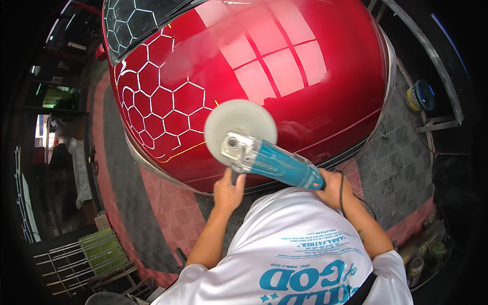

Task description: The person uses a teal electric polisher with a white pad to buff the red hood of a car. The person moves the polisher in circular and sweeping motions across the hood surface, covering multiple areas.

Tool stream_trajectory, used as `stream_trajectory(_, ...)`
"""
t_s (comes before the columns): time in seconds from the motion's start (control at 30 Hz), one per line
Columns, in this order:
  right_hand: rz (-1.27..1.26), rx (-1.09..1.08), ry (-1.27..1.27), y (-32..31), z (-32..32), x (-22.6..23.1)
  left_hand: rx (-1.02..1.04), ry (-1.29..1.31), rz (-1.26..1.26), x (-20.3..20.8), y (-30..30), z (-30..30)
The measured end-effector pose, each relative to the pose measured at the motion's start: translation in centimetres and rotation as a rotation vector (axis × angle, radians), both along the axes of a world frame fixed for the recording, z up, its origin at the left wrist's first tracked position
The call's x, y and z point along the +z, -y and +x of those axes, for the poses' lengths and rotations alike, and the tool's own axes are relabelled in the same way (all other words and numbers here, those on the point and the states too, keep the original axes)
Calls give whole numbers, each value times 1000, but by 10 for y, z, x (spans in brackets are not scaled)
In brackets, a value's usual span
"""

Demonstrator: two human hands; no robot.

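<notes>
Seen from above: a polisher [264, 157] with a teal body and grey metal head, held over the front edge of a glossy red car hood [284, 66]. Round white pad [239, 127] at its head, lying flat against the paint near the hood's lower edge, blurred at the rim. Left hand [229, 192] raised to the side handle under the grey head, fingers clenched around it, thumb up beside the housing. Right hand [333, 188] at the rear end of the teal body, fingers wrapped tight around the grip, a black cord [341, 198] hanging down across the wrist. Both forearms coming up from a white shirt [300, 244] with teal lettering. Bright hexagon-shaped light lines [157, 96] mirrored on the left part of the hood, pale square panes mirrored on the right. Windscreen [132, 20] at the top left. Below and around the car, a floor [168, 208] of red and dark grey grid tiles. Off to the right, on a metal frame, a small round tub [420, 95] in yellow and blue, well apart from the hands. Lower left, a green crate [104, 249] beside a metal rack.
</notes>
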State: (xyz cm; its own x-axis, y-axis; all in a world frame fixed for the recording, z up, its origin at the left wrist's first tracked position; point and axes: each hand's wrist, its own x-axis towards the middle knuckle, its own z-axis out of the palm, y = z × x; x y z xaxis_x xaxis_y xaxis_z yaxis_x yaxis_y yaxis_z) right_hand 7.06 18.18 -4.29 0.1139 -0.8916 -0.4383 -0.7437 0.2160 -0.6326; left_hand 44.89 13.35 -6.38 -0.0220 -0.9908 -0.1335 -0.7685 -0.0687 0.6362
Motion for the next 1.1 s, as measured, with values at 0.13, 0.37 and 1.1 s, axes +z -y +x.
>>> stream_trajectory(0.13, -54, 165, 67, 47, 71, 51, 81, -55, -65, 21, 33, 84)
stream_trajectory(0.37, -101, 267, 182, 68, 132, 38, -42, 43, -51, 63, 122, 161)
stream_trajectory(1.1, -177, -583, 578, 150, 16, 75, 57, -1090, 605, 68, 259, -231)
